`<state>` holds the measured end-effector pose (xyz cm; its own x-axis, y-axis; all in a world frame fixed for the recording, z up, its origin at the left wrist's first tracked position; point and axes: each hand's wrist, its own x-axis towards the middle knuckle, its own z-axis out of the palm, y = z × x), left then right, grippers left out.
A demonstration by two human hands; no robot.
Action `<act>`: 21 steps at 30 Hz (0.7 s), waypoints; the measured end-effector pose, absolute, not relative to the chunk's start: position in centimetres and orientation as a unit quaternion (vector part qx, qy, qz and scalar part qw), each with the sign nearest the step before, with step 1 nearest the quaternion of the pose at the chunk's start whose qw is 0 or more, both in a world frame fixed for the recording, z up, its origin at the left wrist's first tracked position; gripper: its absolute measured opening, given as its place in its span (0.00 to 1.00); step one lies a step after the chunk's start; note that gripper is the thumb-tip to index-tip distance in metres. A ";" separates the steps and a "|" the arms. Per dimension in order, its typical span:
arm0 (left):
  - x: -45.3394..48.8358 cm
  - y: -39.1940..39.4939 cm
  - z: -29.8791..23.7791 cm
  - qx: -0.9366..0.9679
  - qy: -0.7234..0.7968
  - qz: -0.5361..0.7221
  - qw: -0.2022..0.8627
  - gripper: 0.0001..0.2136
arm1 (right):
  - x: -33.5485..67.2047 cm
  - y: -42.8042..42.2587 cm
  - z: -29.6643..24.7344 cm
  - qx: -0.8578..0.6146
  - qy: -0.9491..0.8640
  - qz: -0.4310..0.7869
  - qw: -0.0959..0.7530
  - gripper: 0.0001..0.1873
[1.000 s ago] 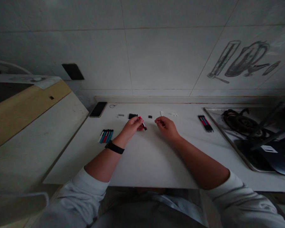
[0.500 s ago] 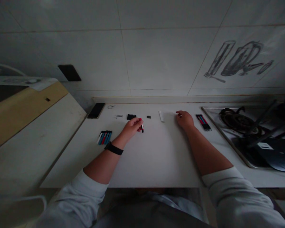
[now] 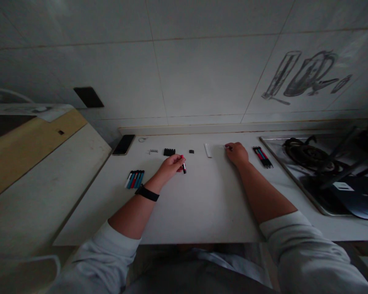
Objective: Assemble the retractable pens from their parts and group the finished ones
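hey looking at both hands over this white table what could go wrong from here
The left hand, holding a red-and-black pen part, is close to the black pieces and might knock them out of line. The small spring-like pieces lie loose and could scatter if bumped. The right hand might nudge the pens lying to its right.

Loose pale-grey sleeves [image 3: 309, 249], softly creased, end in smooth cuffs [image 3: 276, 223] partway along the forearms; a broad black wristband [image 3: 149, 193] circles the left wrist, with darker grey clothing [image 3: 174, 277] at the torso, its details dim
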<state>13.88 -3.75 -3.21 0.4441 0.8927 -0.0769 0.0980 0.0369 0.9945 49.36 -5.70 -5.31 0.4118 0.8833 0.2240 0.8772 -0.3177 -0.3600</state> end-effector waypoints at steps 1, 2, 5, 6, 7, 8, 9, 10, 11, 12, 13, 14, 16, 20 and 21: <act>13.9 -3.7 -3.2 0.608 0.407 0.334 0.594 0.22 | 49.2 -5.8 -5.2 -0.814 -0.541 0.003 0.209 0.18; 13.9 -3.7 -3.3 0.609 0.407 0.335 0.592 0.22 | 49.1 -5.8 -5.1 -0.818 -0.539 -0.002 0.201 0.18; 13.9 -3.6 -3.5 0.615 0.405 0.338 0.586 0.24 | 48.8 -6.3 -4.5 -0.832 -0.526 -0.017 0.177 0.17; 13.8 -3.5 -3.6 0.617 0.405 0.338 0.584 0.24 | 48.7 -6.5 -4.3 -0.837 -0.520 -0.020 0.170 0.17; 13.8 -3.5 -3.6 0.619 0.404 0.337 0.584 0.24 | 48.6 -6.6 -4.1 -0.841 -0.515 -0.022 0.163 0.17; 13.8 -3.5 -3.7 0.620 0.403 0.336 0.583 0.24 | 48.6 -6.7 -4.0 -0.844 -0.513 -0.021 0.158 0.17; 13.8 -3.5 -3.7 0.621 0.403 0.335 0.584 0.24 | 48.6 -6.8 -3.9 -0.845 -0.512 -0.020 0.155 0.17; 13.8 -3.5 -3.8 0.621 0.402 0.334 0.584 0.24 | 48.6 -6.8 -3.9 -0.843 -0.514 -0.018 0.154 0.17; 13.8 -3.5 -3.8 0.622 0.402 0.333 0.583 0.24 | 48.6 -6.7 -3.9 -0.841 -0.518 -0.017 0.157 0.18; 13.8 -3.4 -3.9 0.623 0.402 0.332 0.583 0.23 | 48.6 -6.7 -3.9 -0.837 -0.523 -0.015 0.160 0.18; 13.8 -3.4 -4.0 0.624 0.400 0.332 0.583 0.23 | 48.6 -6.5 -4.0 -0.836 -0.524 -0.015 0.163 0.18; 13.8 -3.4 -4.0 0.625 0.399 0.332 0.583 0.23 | 48.6 -6.4 -4.1 -0.836 -0.524 -0.017 0.164 0.18; 13.8 -3.4 -4.1 0.628 0.396 0.331 0.582 0.23 | 48.7 -6.3 -4.3 -0.840 -0.517 -0.024 0.160 0.18; 13.8 -3.4 -3.9 0.632 0.398 0.330 0.577 0.23 | 49.2 -6.8 -4.0 -0.859 -0.494 -0.030 0.134 0.18; 13.8 -3.5 -3.8 0.632 0.397 0.330 0.578 0.22 | 49.4 -7.0 -3.8 -0.864 -0.489 -0.024 0.121 0.18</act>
<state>13.81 -3.47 -3.83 0.4669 0.8832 -0.0430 0.1206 -0.0154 0.9926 49.39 -7.04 -3.77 0.5210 0.8385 0.1594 0.8501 -0.4931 -0.1849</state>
